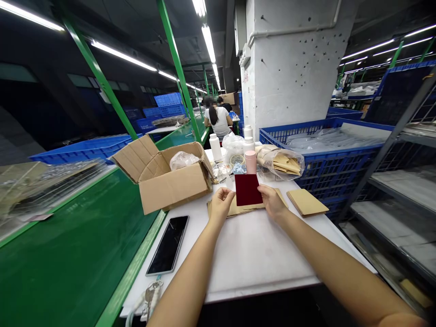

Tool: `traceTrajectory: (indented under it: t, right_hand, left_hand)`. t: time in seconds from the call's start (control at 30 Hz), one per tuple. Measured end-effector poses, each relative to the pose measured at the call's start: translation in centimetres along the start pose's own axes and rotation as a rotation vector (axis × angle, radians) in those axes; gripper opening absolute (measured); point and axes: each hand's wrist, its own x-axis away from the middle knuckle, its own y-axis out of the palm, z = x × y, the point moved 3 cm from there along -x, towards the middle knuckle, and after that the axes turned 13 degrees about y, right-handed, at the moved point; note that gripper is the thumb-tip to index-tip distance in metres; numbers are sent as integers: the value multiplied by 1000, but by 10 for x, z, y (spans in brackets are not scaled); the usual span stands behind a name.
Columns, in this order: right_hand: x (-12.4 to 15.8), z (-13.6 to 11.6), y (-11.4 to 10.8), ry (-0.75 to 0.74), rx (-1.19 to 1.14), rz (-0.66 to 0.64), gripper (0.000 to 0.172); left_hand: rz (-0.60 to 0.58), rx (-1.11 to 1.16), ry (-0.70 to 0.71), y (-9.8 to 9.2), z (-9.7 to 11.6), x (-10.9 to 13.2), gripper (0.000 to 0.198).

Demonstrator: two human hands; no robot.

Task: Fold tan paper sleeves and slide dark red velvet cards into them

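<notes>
A flat, dark red square with a velvety look [248, 190] is held up above the table; whether it is a pouch or a cloth I cannot tell. My right hand [271, 200] pinches its right edge between thumb and fingers. At its left edge, my left hand [222, 200] is closed, fingertips pressed together; what they grip, if anything, is hidden. Beneath and behind the red square lie brown paper envelopes [235, 210], partly covered by it and by my hands. A stack of tan envelopes or cards [308, 202] lies to the right.
An open cardboard box [175, 188] stands left, beside the green conveyor [85, 254]. A phone [168, 245] and keys [151, 293] lie near the left edge. White bottles [215, 146], a pink bottle [250, 162] and bagged envelopes [284, 163] stand behind. Blue crates [313, 170] and a rack flank the right.
</notes>
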Motion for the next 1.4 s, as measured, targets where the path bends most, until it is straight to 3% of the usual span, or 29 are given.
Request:
traceTrajectory:
  t: [0.3,0.5,0.73,1.03,1.4]
  right_hand:
    - [8,2,9,69,-64,-82,19]
    - [2,5,7,143,-248,-14,30]
    - [-10,14,2,265,-360,64,15]
    - [-13,21,-1,301,-353,63,19]
    - [-11,18,2,312,-349,51,22]
  left_hand:
    - [62,27,-5,-6,4,-3,8]
    - [67,30,-51,-6,1,-2,10]
    - [85,58,-125,-10,-6,-3,13]
    - [122,143,-228,-12,-9,-4,17]
    - [118,216,-239,-12,-9,-3,27]
